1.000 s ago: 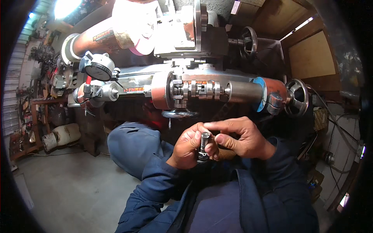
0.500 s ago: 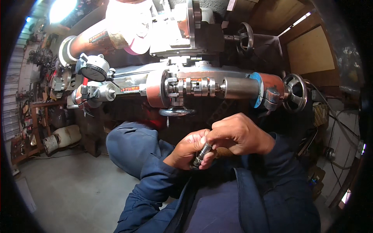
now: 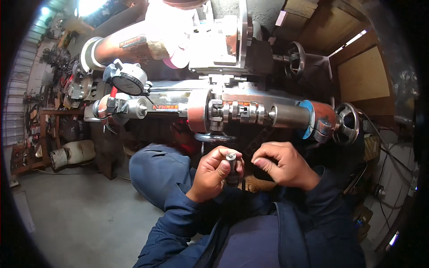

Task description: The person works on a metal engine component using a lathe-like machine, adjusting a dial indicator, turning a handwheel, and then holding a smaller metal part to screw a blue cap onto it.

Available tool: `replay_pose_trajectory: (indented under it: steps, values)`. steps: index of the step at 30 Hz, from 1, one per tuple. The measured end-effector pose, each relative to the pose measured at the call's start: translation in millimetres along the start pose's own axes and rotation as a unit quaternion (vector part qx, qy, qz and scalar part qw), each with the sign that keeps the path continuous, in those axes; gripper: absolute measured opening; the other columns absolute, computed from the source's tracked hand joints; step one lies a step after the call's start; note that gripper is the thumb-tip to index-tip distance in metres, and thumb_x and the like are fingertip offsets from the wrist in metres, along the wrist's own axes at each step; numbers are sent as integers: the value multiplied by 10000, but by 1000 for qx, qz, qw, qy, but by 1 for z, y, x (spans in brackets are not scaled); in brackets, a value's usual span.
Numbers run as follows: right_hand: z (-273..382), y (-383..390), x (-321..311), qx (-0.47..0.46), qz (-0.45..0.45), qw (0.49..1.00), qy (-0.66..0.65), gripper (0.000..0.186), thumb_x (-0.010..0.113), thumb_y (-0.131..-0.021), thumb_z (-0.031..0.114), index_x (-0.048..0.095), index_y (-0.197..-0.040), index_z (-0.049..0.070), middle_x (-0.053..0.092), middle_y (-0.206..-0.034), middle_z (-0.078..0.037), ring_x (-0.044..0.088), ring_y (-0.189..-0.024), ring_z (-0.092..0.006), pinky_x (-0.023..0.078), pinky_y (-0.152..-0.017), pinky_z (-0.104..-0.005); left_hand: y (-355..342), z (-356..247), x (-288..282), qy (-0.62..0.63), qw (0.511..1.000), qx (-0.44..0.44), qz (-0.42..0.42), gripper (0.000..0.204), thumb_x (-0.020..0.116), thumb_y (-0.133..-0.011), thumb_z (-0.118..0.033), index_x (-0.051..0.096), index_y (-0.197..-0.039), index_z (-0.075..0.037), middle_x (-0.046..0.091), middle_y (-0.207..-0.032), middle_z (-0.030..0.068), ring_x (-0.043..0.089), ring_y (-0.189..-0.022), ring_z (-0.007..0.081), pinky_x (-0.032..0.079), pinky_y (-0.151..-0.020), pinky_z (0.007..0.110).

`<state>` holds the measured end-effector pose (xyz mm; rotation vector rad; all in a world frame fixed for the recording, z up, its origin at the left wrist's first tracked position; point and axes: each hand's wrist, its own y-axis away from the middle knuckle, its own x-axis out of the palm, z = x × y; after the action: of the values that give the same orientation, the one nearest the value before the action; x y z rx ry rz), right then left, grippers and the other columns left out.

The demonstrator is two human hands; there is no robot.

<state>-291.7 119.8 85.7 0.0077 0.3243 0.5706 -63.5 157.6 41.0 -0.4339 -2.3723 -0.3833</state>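
My left hand (image 3: 213,173) is closed around a short cylindrical metal shaft (image 3: 231,164). The part stands nearly upright, its round end with a small centre hole facing up, while its lower portion is dark and partly hidden. To its right, apart from the part, my right hand (image 3: 288,167) is closed with thumb and forefinger pressed together. Whether anything small sits in that pinch is hidden. Beyond both hands, a shiny lobed metal shaft (image 3: 237,111) is mounted between a red-brown collar (image 3: 198,111) and a steel tailstock cylinder (image 3: 290,116).
Just ahead of my hands juts a chrome handwheel (image 3: 215,138). Another handwheel (image 3: 346,124) stands at the machine's right end. A dial gauge (image 3: 128,80) is fixed at the left, below a pink grinding wheel (image 3: 176,59). A whitish container (image 3: 73,153) lies on the floor.
My right hand has moved away from the metal part to the right. The part has turned more upright in my left hand. The whole view has shifted slightly.
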Motion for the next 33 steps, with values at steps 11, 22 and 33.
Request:
replay_pose_trajectory:
  steps: [11,22,33]
  values:
    - [-8,-2,35,42,124,991,18,394,823,-798,316,692,-1024,21,702,-907,-156,687,-816,-303,527,-726,-382,2,-2,-1,-70,997,41,-10,328,651,-981,-236,570,-1207,-11,638,-1001,63,611,-959,128,486,-878,283]
    - [-1,-1,33,-62,29,997,-33,376,774,-831,220,649,-1102,-8,679,-844,-167,688,-765,-332,537,-671,-352,-9,-35,26,-294,909,270,122,299,696,-941,-245,601,-1177,-88,738,-925,90,695,-897,246,407,-942,442]
    - [7,2,14,-207,-25,971,121,462,794,-771,229,651,-1118,-41,630,-686,-100,638,-547,-222,482,-488,-310,2,-51,46,-394,825,392,106,246,666,-941,-150,539,-1146,-102,758,-1030,122,704,-1027,227,418,-928,395]
